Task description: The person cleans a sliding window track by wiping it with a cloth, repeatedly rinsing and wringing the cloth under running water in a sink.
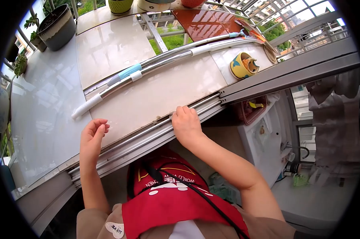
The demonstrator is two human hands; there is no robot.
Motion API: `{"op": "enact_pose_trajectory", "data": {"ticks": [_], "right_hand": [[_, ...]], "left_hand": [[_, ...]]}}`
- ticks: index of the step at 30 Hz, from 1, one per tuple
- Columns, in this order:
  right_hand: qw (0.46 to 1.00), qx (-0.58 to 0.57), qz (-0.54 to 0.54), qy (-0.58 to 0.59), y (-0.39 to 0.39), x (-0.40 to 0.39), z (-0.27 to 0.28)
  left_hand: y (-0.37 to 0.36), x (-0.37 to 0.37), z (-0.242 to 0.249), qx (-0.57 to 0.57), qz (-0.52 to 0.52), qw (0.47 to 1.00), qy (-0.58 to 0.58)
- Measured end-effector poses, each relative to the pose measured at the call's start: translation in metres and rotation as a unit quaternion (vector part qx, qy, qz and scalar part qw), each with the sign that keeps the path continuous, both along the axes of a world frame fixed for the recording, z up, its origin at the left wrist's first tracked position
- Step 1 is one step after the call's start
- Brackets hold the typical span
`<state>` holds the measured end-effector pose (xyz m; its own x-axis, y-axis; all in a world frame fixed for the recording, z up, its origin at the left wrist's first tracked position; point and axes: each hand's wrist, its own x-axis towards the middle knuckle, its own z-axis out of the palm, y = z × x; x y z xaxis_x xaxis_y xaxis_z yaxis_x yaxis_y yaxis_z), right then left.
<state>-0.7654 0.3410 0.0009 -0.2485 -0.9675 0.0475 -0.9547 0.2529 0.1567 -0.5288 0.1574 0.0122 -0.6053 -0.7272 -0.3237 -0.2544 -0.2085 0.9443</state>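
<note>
rails (pixel 128 146) of a metal window track run slantwise along the near edge of a tiled ledge (pixel 164 91), right in front of the person. the right hand (pixel 186 124) is curled into a fist over the track, back of the hand up, fingers bent down where the metal meets the tile; a small grey bit shows beside the fingertips, though i cannot tell what it is or whether it is gripped. the left hand (pixel 94 135) is held up near the lower left end of the track, fingers loosely bent and thumb close to the fingertips, with nothing visible in it; whether it touches the ledge i cannot tell. beyond both hands, two long poles (pixel 130 71) with white and light blue sleeves lie across the tiles, near a yellow pot (pixel 236 68) with broken brown pieces in it. a reddish-brown board (pixel 204 24) lies farther back, and a dark grey planter (pixel 58 30) stands at upper left. the person wears a red apron (pixel 164 211); on the right, a red basket (pixel 249 115) sits on a white counter (pixel 255 149).
</note>
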Motion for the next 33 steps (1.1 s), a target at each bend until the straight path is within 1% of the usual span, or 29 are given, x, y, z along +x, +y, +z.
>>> {"op": "enact_pose_trajectory", "data": {"ticks": [1, 2, 3, 4, 6, 8, 9, 12, 14, 16, 18, 19, 21, 22, 24, 25, 27, 28, 30, 31, 33], "right_hand": [[1.000, -0.004, -0.006, 0.001, 0.004, -0.006, 0.001], [0.999, -0.036, 0.027, 0.007, 0.010, -0.017, 0.003], [0.996, -0.068, 0.063, 0.012, 0.015, -0.030, 0.005], [0.996, -0.006, 0.047, 0.074, 0.019, -0.046, 0.009], [0.991, 0.084, -0.038, 0.102, 0.029, -0.085, 0.018], [0.980, 0.125, -0.066, 0.138, 0.038, -0.117, 0.019], [0.969, 0.191, -0.106, 0.115, 0.034, -0.122, 0.026], [0.955, 0.239, -0.091, 0.148, 0.024, -0.125, 0.031], [0.967, 0.211, -0.100, 0.106, 0.029, -0.131, 0.027], [0.996, 0.059, -0.068, 0.006, 0.041, -0.145, 0.022], [0.980, 0.037, -0.190, -0.042, 0.032, -0.137, 0.027], [0.980, 0.041, -0.187, -0.046, 0.031, -0.138, 0.023], [0.990, 0.045, -0.094, 0.092, 0.030, -0.149, 0.017], [0.990, 0.044, -0.095, 0.092, 0.032, -0.149, 0.018], [0.988, 0.085, -0.040, 0.121, 0.037, -0.148, 0.020], [0.988, 0.087, -0.040, 0.121, 0.040, -0.145, 0.021], [0.997, 0.044, -0.012, 0.062, 0.049, -0.142, 0.022], [0.997, 0.045, -0.016, 0.065, 0.051, -0.140, 0.022], [0.978, 0.112, -0.029, 0.174, 0.047, -0.135, 0.020], [0.965, 0.152, -0.025, 0.211, 0.046, -0.136, 0.022], [0.960, 0.162, -0.015, 0.229, 0.045, -0.144, 0.020]], "left_hand": [[-0.001, -0.005, 0.005, -0.005, -0.003, 1.000, 0.007], [-0.002, -0.008, 0.009, -0.008, -0.005, 1.000, 0.008], [-0.003, -0.009, 0.012, -0.035, -0.013, 0.999, 0.018], [-0.003, -0.007, 0.015, -0.061, -0.019, 0.998, 0.026], [-0.003, 0.005, 0.020, -0.066, -0.004, 0.998, 0.016], [0.002, 0.022, 0.018, -0.065, 0.017, 0.998, 0.004], [0.003, 0.033, 0.015, -0.064, 0.032, 0.997, -0.013], [0.016, 0.062, 0.011, -0.060, 0.070, 0.995, -0.044], [0.024, 0.082, 0.008, -0.035, 0.103, 0.993, -0.037], [0.029, 0.096, 0.007, -0.033, 0.125, 0.990, -0.049], [0.034, 0.107, 0.007, -0.038, 0.146, 0.987, -0.062], [0.034, 0.109, 0.008, -0.044, 0.149, 0.985, -0.069], [0.036, 0.111, 0.010, -0.044, 0.146, 0.986, -0.062], [0.036, 0.111, 0.012, -0.045, 0.143, 0.987, -0.051], [0.036, 0.110, 0.014, -0.048, 0.142, 0.988, -0.044], [0.037, 0.110, 0.014, -0.050, 0.138, 0.988, -0.040], [0.036, 0.110, 0.012, -0.049, 0.134, 0.989, -0.041], [0.036, 0.108, 0.010, -0.050, 0.131, 0.989, -0.043], [0.035, 0.106, 0.010, -0.047, 0.123, 0.991, -0.038], [0.035, 0.105, 0.010, -0.045, 0.119, 0.991, -0.036], [0.034, 0.102, 0.012, -0.047, 0.111, 0.992, -0.039]]}}
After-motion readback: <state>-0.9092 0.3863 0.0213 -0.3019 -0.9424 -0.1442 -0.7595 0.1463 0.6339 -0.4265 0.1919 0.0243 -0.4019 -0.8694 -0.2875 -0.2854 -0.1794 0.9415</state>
